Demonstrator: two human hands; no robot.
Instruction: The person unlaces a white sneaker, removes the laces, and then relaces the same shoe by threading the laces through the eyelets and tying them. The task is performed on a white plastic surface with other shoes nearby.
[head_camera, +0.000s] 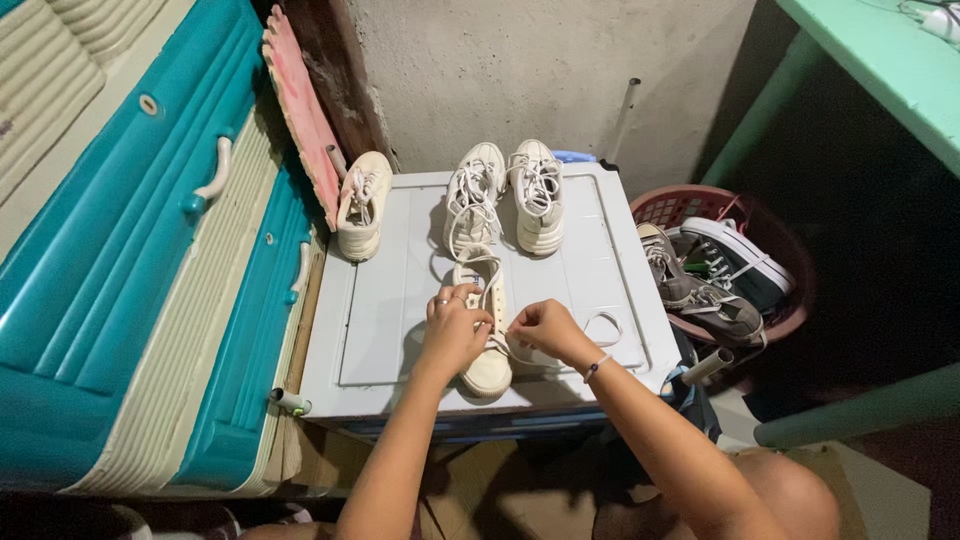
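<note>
My left hand (452, 330) lies curled over the cream sneaker (484, 330) on the pale grey surface (385, 320), its grip closed across the shoe's middle, with fingers bent over the tongue and eyelets. My right hand (540, 325) sits just beside the shoe on its right flank, thumb and forefinger pressed together on the white shoelace (607, 330), which loops out to the right over the surface.

The sneaker lies on its sole near the front edge, long axis running away from me; I take the rounded end nearest me for the toe, though my left hand covers much of the upper and I cannot be sure.

Beyond it stand three more cream sneakers: a pair (505, 195) near the back edge, laces loose, and a single one (361, 205) at the back left corner, beside a pink board (300, 110). To the right, a reddish basket (775, 235) holds dark sneakers (705, 285) with white soles. A teal and cream cabinet (130, 270) fills the left side. The lace end in my right pinch is too small to make out.
</note>
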